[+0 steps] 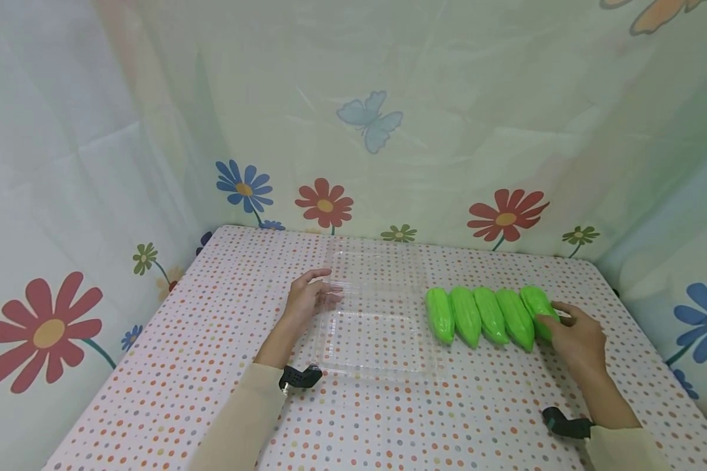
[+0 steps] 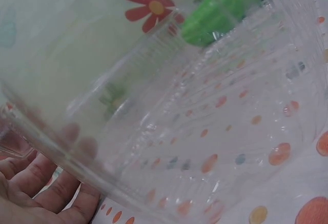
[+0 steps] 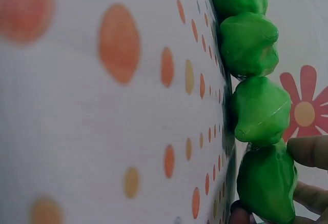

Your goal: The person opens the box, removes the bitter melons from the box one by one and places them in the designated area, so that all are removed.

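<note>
The left hand rests relaxed fingers against the left edge of the clear plastic tray, lying mid-table. Right of it, five green gourds lie side by side, long axes running away from the person; the right hand pinches the rightmost gourd, nearest that hand

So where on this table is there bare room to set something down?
Bare dotted tablecloth runs along the near edge between the two forearms, and left of the left hand. The middle is crowded: the clear tray sits beside the row of green vegetables, the right hand gripping the rightmost one.
</note>
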`<state>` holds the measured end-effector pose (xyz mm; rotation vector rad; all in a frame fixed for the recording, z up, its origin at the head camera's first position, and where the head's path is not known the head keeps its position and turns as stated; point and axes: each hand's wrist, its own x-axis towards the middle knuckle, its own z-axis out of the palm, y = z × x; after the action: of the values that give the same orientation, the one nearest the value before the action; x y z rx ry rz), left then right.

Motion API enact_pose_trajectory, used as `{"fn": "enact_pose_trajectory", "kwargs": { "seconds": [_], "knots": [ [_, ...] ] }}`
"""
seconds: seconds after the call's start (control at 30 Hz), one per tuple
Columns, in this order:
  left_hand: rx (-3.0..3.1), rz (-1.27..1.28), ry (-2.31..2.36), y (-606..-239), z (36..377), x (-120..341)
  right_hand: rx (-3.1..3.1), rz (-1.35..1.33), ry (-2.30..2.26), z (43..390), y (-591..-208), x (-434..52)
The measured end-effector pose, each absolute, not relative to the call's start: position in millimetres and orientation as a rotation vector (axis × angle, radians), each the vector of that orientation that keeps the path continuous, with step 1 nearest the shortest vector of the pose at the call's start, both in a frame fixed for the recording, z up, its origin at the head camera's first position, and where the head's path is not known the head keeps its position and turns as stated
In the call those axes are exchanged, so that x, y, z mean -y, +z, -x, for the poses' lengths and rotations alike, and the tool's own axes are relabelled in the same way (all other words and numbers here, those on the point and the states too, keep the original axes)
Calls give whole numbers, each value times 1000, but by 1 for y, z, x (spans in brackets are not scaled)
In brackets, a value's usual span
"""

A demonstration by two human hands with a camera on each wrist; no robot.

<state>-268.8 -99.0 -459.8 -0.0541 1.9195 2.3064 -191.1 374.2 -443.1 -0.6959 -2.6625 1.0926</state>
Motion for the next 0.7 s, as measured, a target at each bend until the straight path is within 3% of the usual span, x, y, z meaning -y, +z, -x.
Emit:
{"fn": "enact_pose_trajectory", "kwargs": {
  "seconds": [0.7],
  "knots": [
    [-1909, 33, 2326, -461, 270, 100, 2727, 729, 1149, 191, -439, -376]
  ]
}}
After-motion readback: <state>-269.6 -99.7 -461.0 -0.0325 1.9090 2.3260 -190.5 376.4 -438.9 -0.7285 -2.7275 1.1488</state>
